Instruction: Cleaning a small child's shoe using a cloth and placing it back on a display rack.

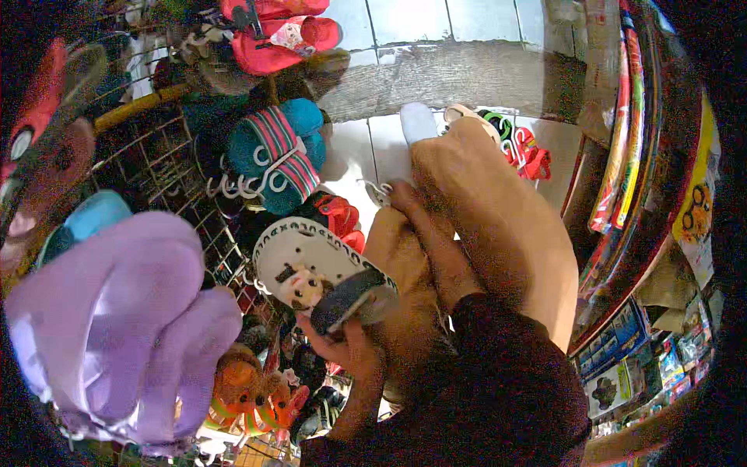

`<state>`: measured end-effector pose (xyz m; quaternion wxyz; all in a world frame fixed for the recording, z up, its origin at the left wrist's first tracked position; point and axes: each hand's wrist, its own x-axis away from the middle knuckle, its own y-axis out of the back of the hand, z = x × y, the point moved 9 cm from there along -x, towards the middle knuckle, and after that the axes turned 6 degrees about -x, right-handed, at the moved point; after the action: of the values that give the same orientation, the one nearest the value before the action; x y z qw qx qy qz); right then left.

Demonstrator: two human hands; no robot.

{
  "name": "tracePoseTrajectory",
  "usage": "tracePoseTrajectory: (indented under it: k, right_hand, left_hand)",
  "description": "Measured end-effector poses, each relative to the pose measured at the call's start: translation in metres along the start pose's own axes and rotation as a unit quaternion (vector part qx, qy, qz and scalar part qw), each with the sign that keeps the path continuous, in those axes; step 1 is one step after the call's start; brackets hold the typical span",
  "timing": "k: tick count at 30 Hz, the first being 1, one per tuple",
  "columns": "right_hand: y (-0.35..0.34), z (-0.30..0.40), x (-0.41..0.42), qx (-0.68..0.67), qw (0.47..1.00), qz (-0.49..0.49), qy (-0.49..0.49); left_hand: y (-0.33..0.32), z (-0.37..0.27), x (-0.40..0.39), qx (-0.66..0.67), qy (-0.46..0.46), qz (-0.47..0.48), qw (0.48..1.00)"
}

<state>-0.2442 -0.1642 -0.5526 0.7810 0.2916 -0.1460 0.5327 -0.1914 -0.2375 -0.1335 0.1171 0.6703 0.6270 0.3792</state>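
Observation:
My left hand is at the lower side of a white clog with a dog-face ornament and a dark strap. Its fingers are bent around the clog's edge, partly behind it. Over by my knees, my right hand has its fingertips on a small white plastic hanger hook; bright glare hides part of it. Red sandals hang just behind the clog. Teal slippers with striped straps and white hangers are above, on the rack side.
A wire grid rack runs along the left. Large lilac slippers and orange animal-shaped footwear hang close by. Pink-red sandals are at the top. More footwear lies on the tiled floor beyond my knee. Packaged goods line the right.

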Motion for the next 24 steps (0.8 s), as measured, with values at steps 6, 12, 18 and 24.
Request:
tracePoseTrajectory:
  k: [6, 12, 18, 24]
  right_hand:
    - [0.071, 0.04, -0.024, -0.112, 0.977, -0.176, 0.056]
    - [0.22, 0.232, 0.051, -0.193, 0.883, -0.386, 0.182]
    - [0.36, 0.347, 0.2, -0.199, 0.813, -0.444, 0.32]
    - [0.398, 0.409, 0.376, -0.28, 0.843, -0.269, 0.372]
  left_hand:
    - [-0.02, -0.041, -0.004, 0.018, -0.033, 0.023, 0.999]
    - [-0.008, -0.046, 0.018, 0.098, -0.171, 0.067, 0.978]
    - [0.038, -0.054, 0.097, 0.188, -0.222, 0.165, 0.942]
    - [0.122, -0.061, 0.157, 0.303, -0.315, 0.085, 0.895]
